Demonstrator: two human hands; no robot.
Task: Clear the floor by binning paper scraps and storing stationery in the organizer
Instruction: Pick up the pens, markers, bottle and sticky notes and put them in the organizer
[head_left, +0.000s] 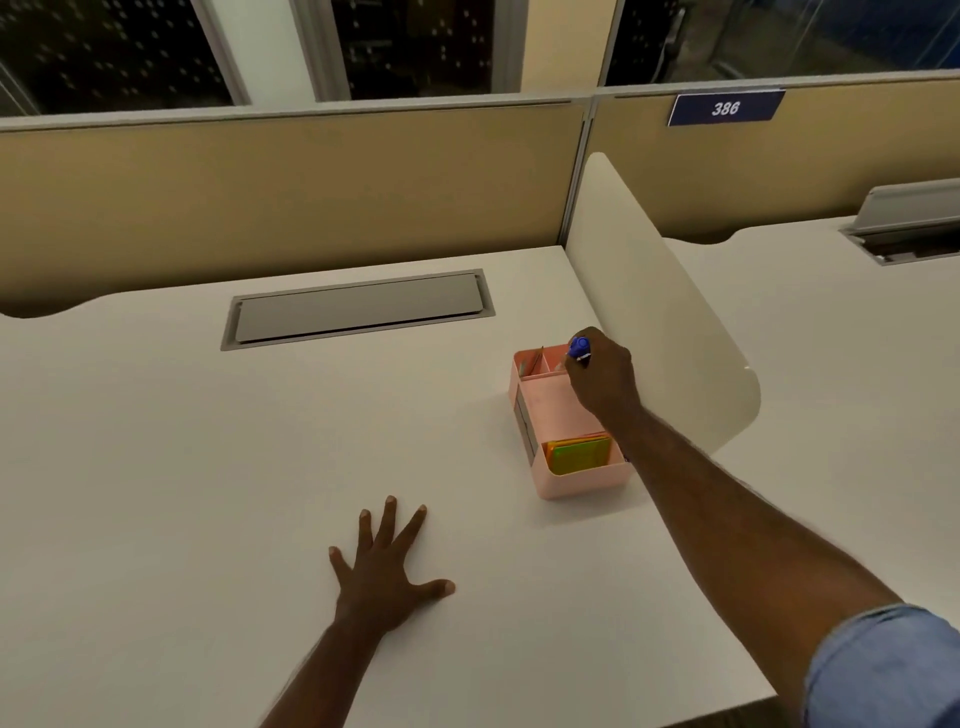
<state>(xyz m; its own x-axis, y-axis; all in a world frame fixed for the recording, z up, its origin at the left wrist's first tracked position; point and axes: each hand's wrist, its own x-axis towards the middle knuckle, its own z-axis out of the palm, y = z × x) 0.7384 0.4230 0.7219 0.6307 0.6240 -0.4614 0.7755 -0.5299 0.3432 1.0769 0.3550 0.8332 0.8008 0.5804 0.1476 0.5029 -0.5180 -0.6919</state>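
Head view: a pink organizer (563, 415) sits on the white desk (208, 467), touching the base of the cream divider panel (660, 312). The right hand (602, 376) hovers over the organizer's far compartments, fingers curled round a blue pen (578, 349). Yellow and orange sticky notes (581, 454) fill its near compartment. The left hand (387, 566) lies flat, fingers spread, on the desk nearer than the organizer.

An open-plan office: white desks (208, 467) with tan cubicle partitions (285, 197), a cable-tray lid (358, 309) at centre, and a numbered "386" seat plate (725, 107) upper right.
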